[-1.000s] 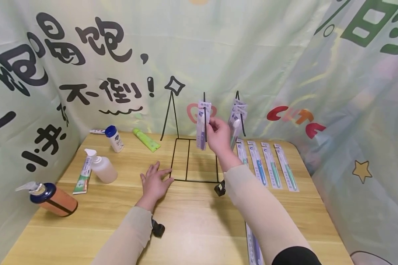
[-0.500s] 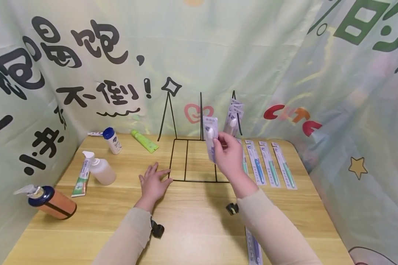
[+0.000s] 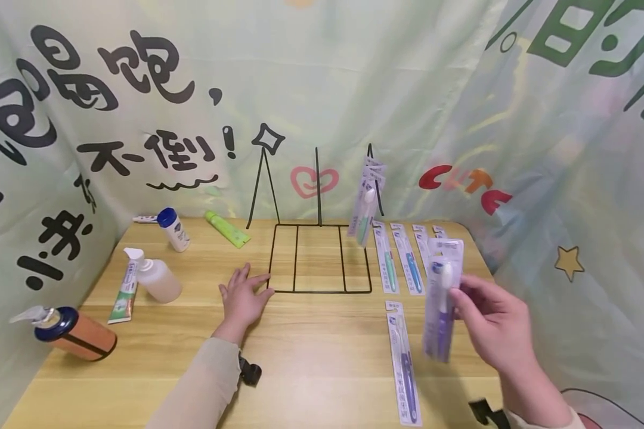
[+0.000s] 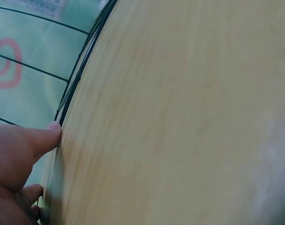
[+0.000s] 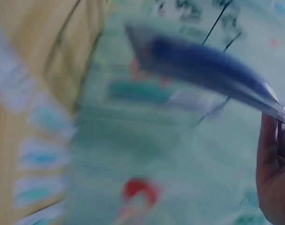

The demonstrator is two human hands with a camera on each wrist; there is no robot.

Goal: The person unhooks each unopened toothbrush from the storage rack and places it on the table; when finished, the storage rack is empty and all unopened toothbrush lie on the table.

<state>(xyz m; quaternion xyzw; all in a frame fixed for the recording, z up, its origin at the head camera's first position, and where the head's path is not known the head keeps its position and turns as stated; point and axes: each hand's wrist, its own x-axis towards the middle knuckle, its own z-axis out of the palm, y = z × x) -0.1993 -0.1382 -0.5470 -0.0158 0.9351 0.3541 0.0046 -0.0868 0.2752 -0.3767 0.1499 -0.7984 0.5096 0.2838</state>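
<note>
Left hand (image 3: 244, 301) on wire rack (image 3: 319, 292), right hand (image 3: 496, 325) holding a purple toothbrush pack (image 3: 441, 304) up, right of rack.
L to R: left fingers spread and relaxed, tips at the rack's left front corner, likely steadying a light frame. Hung packs (image 3: 366, 214) overlap on the rack's right hook, headers up, probably threaded there. Flat row of packs (image 3: 386, 262) right of rack, side by side, likely so none covers another; one flat purple pack (image 3: 404, 366) front-right of rack. Right thumb and fingers pinch the held pack's edge, which leaves its header free. Writing: 不倒! (image 3: 178, 148) behind-left of rack; flat purple pack seems to say 抗菌牙刷 (antibacterial toothbrush); held pack's brand unreadable; CUTE (image 3: 476, 181) behind-right of rack.
</note>
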